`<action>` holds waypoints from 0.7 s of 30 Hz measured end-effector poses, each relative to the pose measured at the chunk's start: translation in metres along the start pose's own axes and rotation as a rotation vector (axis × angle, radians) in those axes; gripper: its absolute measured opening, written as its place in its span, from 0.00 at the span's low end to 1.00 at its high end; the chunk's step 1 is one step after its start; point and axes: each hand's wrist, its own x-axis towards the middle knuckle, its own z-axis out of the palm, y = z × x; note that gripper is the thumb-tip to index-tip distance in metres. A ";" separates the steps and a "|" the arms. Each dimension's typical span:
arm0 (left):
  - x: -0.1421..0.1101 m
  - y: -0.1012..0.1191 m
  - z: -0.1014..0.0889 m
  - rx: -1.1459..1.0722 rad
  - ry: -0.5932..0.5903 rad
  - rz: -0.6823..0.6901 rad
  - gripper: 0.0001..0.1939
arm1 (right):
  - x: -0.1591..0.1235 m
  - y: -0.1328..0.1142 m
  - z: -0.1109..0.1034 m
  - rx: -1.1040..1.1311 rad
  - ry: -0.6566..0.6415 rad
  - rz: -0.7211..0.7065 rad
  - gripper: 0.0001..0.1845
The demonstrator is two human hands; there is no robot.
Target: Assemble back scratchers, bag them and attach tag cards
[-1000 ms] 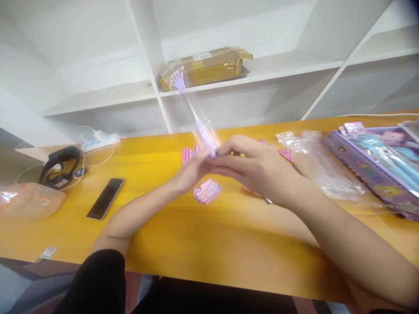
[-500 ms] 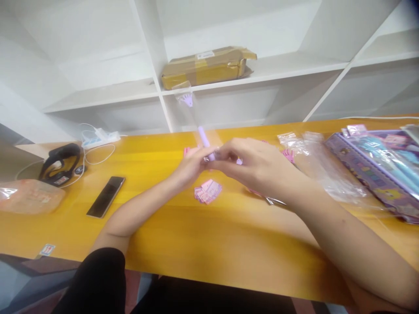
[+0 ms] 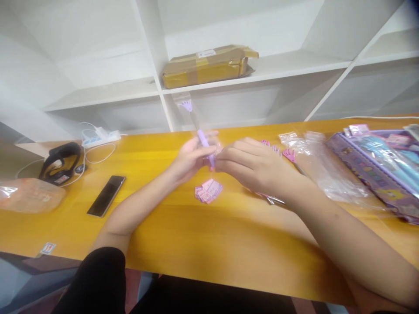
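A purple back scratcher [image 3: 202, 138] with a hand-shaped head and metal shaft points up and away, inside a clear plastic sleeve [image 3: 182, 98]. My left hand [image 3: 195, 156] is closed around its lower handle, thumb across it. My right hand [image 3: 253, 165] pinches at the handle's near end, where the sleeve seems to be; its fingertips are partly hidden. Below the hands lies a small fanned pile of pink cards [image 3: 208, 191]. Partly behind my right hand and forearm lie several more back scratchers, one with a pink head [image 3: 288, 155].
Clear plastic sleeves [image 3: 322, 170] lie at right beside a patterned purple box [image 3: 369, 174] holding packed blue items. At left are a phone [image 3: 106, 196], a black strap device [image 3: 61, 163], a power strip [image 3: 101, 138] and an orange translucent bag [image 3: 31, 195]. A taped carton [image 3: 206, 67] sits on the shelf.
My left hand has opened out a little and shifted around the handle. My right hand has turned slightly, its fingers drawn closer together. The back scratcher's head has dipped slightly.
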 end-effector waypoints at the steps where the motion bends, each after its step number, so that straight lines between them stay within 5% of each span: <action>1: 0.002 0.000 -0.002 0.006 0.008 0.016 0.32 | 0.000 0.000 0.001 0.008 0.004 -0.010 0.16; 8: 0.009 0.000 -0.008 0.051 0.054 0.025 0.34 | 0.001 -0.003 0.016 0.080 0.026 0.027 0.15; 15: 0.008 -0.001 -0.008 0.185 -0.011 0.074 0.43 | -0.001 0.004 0.027 0.413 -0.005 0.262 0.05; 21: 0.008 -0.002 -0.015 0.280 -0.098 0.078 0.44 | -0.003 0.004 0.025 0.446 0.052 0.440 0.04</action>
